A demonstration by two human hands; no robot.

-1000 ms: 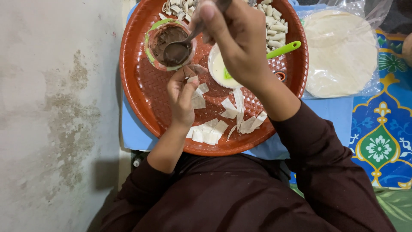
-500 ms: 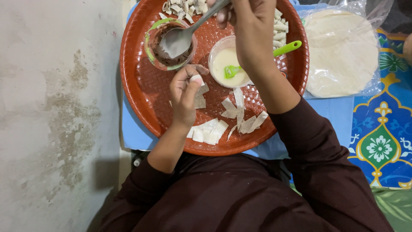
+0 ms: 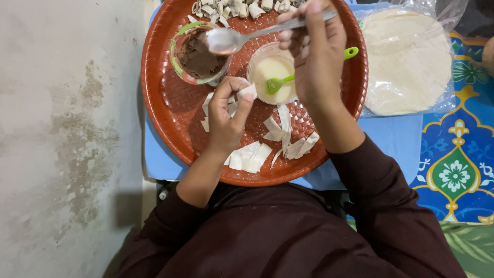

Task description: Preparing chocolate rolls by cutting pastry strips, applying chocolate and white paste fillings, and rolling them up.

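Stained grey concrete floor point(image 3: 56, 144) on the left, a blue mat point(image 3: 396, 139) under the work area, a patterned blue, green and yellow cloth point(image 3: 455, 170) on the right. Nearest the camera is the person's dark brown sleeved lap and arms. Just beyond sits a round reddish-brown woven tray point(image 3: 175, 110) on the blue mat. On the tray's near part lie cut white dough strips point(image 3: 249, 157), with a few more strips point(image 3: 285, 128) just right of them. The left hand point(image 3: 226, 121) is over the middle of the tray, thumb and fingers pinched closed on a small white dough piece point(image 3: 247, 91) held at the fingertips. Farther in, a clear cup of pale creamy paste point(image 3: 272, 69) stands on the tray with a green brush point(image 3: 280, 82) resting in it, handle pointing right. The right hand point(image 3: 316, 56) is above that cup, fingers closed around the handle of a metal spoon point(image 3: 226, 40); the spoon bowl points left and hovers over the rim of a green-rimmed bowl of brown filling point(image 3: 198, 56) at the tray's far left. At the far edge of the tray lies a row of small rolled dough pieces point(image 3: 242, 9). Far right, off the tray, a stack of round flat wrappers in clear plastic point(image 3: 409, 62).
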